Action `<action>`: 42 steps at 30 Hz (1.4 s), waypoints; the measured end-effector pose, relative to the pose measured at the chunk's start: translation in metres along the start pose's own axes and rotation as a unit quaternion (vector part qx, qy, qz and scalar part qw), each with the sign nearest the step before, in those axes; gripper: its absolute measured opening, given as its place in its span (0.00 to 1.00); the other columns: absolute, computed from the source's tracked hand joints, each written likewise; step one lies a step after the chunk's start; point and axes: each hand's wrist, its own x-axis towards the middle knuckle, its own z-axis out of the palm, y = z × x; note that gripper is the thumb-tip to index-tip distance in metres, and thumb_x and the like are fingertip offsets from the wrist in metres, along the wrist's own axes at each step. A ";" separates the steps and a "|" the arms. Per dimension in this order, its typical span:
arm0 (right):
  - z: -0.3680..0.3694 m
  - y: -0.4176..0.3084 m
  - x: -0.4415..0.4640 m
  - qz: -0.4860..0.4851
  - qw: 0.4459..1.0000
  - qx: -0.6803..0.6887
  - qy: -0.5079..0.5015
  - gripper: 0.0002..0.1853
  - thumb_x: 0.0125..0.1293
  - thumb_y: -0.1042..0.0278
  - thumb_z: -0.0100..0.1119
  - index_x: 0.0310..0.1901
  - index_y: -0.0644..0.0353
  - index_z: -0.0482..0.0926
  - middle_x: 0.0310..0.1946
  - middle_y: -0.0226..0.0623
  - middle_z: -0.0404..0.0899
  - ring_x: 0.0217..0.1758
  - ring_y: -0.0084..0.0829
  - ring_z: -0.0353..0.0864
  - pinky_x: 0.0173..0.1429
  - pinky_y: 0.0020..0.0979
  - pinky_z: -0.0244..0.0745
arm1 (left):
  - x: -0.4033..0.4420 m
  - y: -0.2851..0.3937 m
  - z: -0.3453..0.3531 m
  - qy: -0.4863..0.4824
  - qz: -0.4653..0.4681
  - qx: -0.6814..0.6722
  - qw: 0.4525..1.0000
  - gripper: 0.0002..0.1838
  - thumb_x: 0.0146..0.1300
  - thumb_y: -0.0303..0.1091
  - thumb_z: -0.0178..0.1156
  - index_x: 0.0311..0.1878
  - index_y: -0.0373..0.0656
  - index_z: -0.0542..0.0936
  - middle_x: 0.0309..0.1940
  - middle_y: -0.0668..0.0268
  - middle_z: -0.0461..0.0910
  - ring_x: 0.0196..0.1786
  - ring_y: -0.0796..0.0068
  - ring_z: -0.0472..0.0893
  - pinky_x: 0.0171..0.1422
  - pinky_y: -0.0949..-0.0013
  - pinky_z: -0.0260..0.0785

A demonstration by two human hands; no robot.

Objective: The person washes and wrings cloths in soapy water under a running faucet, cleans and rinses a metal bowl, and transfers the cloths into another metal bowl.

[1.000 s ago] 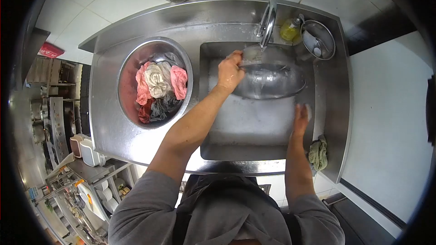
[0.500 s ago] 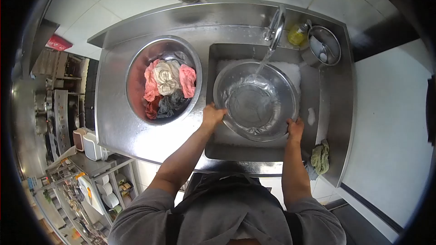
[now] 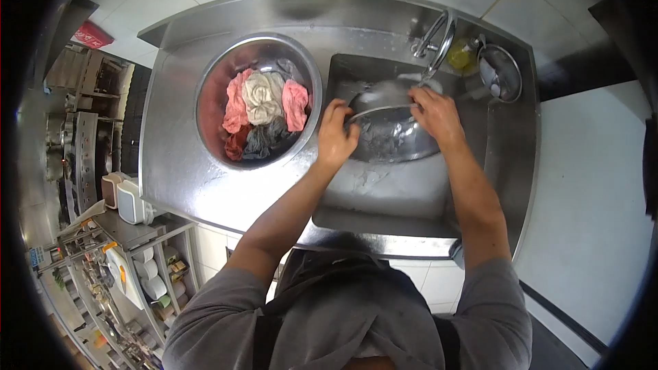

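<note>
A steel basin (image 3: 394, 140) is tipped up in the sink (image 3: 384, 225), its outer side turned towards me. My left hand (image 3: 336, 136) grips its rim on the left. On the right, my right hand (image 3: 436, 116) has its fingers closed over the rim. Foamy water (image 3: 384, 188) lies in the sink below the basin. The tap (image 3: 440, 51) rises behind, with its spout near my right hand; whether water runs from it I cannot tell.
Left of the sink stands a big steel bowl (image 3: 205, 123) with pink, beige, red and grey cloths (image 3: 264, 99). Behind right are a yellow soap bottle (image 3: 460, 57) and a steel pot (image 3: 500, 72). A shelf rack (image 3: 161, 253) stands lower left.
The basin, level and holding water under the running tap before, is now tipped up and farther back in the sink. Both hands have moved up and away from me with its rim.
</note>
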 end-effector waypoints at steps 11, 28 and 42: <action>0.046 0.022 0.042 0.156 0.988 0.018 -0.005 0.18 0.48 0.65 0.66 0.41 0.59 0.75 0.37 0.43 0.78 0.45 0.46 0.77 0.51 0.42 0.70 | 0.013 0.058 -0.013 0.020 0.071 0.008 0.997 0.12 0.38 0.16 0.54 0.14 0.37 0.59 0.47 0.50 0.76 0.58 0.47 0.73 0.61 0.56 0.64; -0.006 -0.006 -0.197 0.628 0.590 0.367 0.351 0.13 0.47 0.75 0.58 0.38 0.65 0.77 0.30 0.37 0.79 0.29 0.29 0.77 0.37 0.25 0.71 | -0.022 -0.007 -0.006 -0.064 -0.294 -0.340 0.891 0.05 0.49 0.20 0.58 0.27 0.39 0.72 0.33 0.66 0.74 0.38 0.78 0.72 0.43 0.72 0.65; -0.096 -0.123 -0.130 0.156 0.976 -0.126 0.084 0.03 0.49 0.84 0.49 0.26 0.68 0.68 0.46 0.51 0.76 0.55 0.50 0.75 0.53 0.39 0.76 | -0.124 -0.078 -0.228 0.091 -0.427 -0.523 0.732 0.33 0.62 0.52 0.52 0.64 0.45 0.55 0.58 0.54 0.62 0.57 0.55 0.70 0.54 0.50 0.68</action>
